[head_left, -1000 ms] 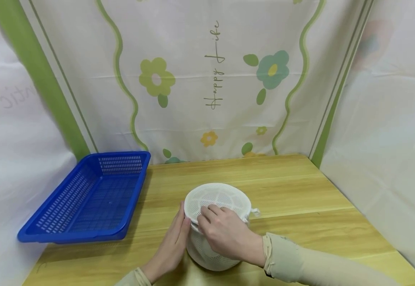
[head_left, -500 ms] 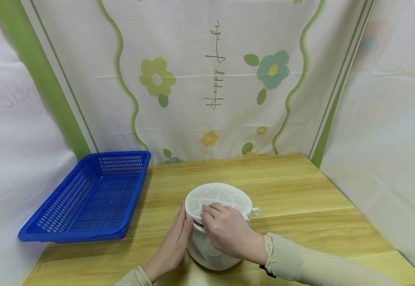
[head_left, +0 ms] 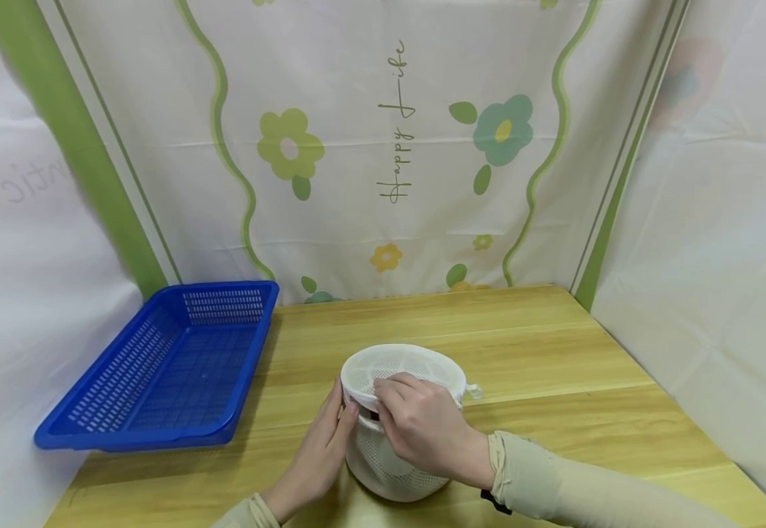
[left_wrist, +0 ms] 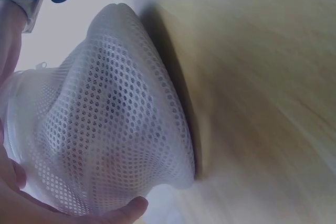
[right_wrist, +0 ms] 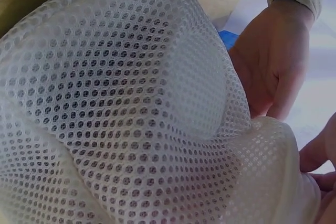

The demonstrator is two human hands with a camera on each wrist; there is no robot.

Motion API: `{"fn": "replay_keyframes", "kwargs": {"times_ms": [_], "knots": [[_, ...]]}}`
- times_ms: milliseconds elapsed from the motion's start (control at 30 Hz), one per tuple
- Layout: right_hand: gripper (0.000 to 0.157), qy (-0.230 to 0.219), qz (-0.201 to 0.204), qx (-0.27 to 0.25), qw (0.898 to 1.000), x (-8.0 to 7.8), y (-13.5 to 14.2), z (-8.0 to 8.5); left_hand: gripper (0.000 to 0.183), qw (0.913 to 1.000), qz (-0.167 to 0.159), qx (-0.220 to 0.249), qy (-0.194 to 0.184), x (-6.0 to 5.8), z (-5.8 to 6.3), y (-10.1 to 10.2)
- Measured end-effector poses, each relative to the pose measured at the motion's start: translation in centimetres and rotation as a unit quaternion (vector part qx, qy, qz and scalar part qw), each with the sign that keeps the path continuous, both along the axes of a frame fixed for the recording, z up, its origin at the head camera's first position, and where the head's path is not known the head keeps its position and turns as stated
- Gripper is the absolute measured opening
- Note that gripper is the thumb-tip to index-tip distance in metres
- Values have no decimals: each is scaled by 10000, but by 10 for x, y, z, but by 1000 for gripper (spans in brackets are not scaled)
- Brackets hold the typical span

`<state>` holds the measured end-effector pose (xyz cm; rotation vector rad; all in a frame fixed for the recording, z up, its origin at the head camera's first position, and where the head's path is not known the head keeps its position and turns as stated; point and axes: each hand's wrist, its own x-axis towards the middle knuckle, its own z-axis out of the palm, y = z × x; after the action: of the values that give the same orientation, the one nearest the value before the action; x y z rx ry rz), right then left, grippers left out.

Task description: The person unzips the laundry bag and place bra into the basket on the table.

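mesh bag [head_left: 386,469], white and drum-shaped, stands upright on the wooden table [head_left: 555,440], base down, most likely so that its round lid [head_left: 419,359] faces up within easy reach of both hands. the left hand [head_left: 317,447] lies along the bag's left side, fingers fairly straight against it and thumb at the rim; it seems to brace the soft wall, which the left wrist view shows buckled and creased. the right hand [head_left: 422,425] is at the bag's front, fingers curled over the lid's edge and apparently pinching it, though the fingertips are partly hidden and i cannot tell just what they grip. the two hands are near each other but apart. between them, at the bag's front, a dark gap [head_left: 374,416] shows under the lid, perhaps because the edge is held up there; what lies inside cannot be told. a small white loop [head_left: 473,391] sticks out at the bag's right, out of the hands' way. well to the bag's left, a blue basket [head_left: 132,440] sits apart from it, leaving elbow room. beyond the bag hangs a flowered curtain [head_left: 343,110].
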<state>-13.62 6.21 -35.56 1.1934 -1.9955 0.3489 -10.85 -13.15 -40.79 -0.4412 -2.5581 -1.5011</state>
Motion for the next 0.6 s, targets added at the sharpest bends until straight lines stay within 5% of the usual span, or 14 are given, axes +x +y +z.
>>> {"fn": "replay_keyframes", "kwargs": {"times_ms": [600], "knots": [[20, -725, 168, -895, 9932, -10, 18, 22, 58, 9984, 109, 275, -480, -5, 9, 1]]}}
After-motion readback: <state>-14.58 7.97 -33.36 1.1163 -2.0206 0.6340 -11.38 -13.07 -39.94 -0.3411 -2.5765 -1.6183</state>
